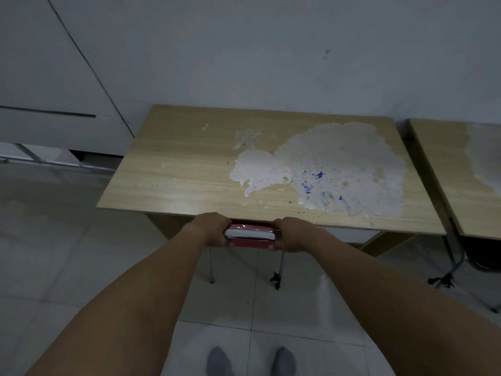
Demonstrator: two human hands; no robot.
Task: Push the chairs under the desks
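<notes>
One view only, worn on the head, looking forward and steeply down from standing height. It faces a desk (189, 169) set against the far wall (271, 50), fairly close. Both forearms reach away from the near edge; a second desk (444, 169) is cut off at right.

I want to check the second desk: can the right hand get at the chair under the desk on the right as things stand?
Probably not right away: the right hand and left hand both grip the red chair at the near desk. Under the right desk only metal legs show.
</notes>
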